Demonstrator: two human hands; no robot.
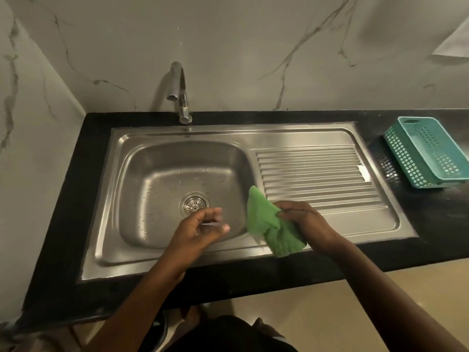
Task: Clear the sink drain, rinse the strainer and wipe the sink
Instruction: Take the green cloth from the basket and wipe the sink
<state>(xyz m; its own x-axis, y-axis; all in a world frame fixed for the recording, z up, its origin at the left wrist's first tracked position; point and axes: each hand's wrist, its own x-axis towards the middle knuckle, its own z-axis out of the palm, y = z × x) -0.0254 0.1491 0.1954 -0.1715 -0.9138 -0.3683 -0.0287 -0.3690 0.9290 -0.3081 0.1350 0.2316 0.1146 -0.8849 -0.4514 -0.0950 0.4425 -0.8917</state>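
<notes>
Right hand (302, 221) fingers curl and pinch the green cloth (266, 224) over the right rim of the sink (109, 212), cloth's long axis pointing away from the person; strainer (195, 203) sits in the drain left of them, nearer the loosely curled, empty left hand (200, 226).
</notes>
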